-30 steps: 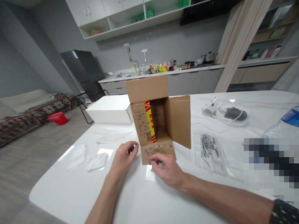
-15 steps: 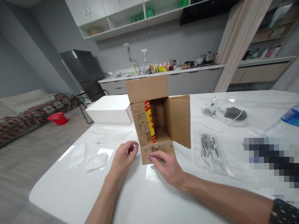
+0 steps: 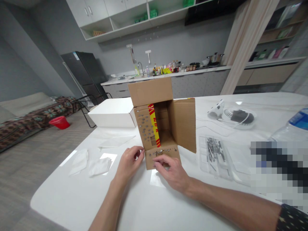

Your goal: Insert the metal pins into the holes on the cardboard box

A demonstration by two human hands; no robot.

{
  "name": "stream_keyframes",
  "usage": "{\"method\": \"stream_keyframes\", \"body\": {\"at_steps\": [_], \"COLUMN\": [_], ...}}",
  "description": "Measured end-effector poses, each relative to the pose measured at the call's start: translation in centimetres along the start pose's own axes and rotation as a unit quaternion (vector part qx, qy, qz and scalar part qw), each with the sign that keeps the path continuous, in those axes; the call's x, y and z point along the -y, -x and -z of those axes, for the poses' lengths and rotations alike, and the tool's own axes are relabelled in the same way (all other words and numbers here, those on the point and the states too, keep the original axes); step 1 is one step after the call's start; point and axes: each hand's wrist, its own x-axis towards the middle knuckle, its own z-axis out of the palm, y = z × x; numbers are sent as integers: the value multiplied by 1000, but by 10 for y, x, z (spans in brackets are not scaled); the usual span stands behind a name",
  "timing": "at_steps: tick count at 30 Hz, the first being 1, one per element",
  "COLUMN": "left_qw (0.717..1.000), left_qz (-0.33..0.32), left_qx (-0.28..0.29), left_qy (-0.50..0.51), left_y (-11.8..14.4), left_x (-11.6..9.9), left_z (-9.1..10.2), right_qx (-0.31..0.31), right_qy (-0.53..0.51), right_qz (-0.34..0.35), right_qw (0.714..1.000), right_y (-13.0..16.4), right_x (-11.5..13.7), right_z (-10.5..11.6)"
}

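Observation:
An open cardboard box lies on the table with its mouth facing me and its flaps spread. Grey screw heads dot its left flap, and more line the lower flap, where small dark screws also stick up. Thumb and forefinger of my left hand are closed at the box's left edge, by the fold of the lower flap. Over that lower flap my right hand pinches, fingertips together; whatever lies between them is too small to make out.
On the right, a clear compartment case holds loose screws, near a plastic tub with a cable and a large water bottle. A white box stands behind left; folded white tissues lie left on the white table.
My left hand has shifted slightly right, bringing its fingertips against the box's edge. My right hand keeps its pinch over the lower flap, almost unmoved.

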Motion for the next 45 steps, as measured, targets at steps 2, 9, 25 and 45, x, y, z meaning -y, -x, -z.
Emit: {"method": "stream_keyframes", "body": {"at_steps": [2, 9, 25, 45], "left_qw": [1000, 998, 982, 977], "left_qz": [-18, -61, -183, -212], "left_qx": [2, 23, 35, -9], "left_qy": [-9, -17, -30, -34], "left_y": [0, 0, 4, 4], "left_x": [-2, -16, -18, -12], "left_z": [-2, -8, -28, -23], "right_qx": [-3, -14, -57, 19], "right_qy": [6, 11, 29, -4], "right_qz": [-1, -25, 63, 121], "right_qw": [1000, 1000, 996, 992], "right_y": [-1, -6, -1, 2], "right_x": [1, 4, 9, 8], "right_z": [1, 4, 6, 3]}}
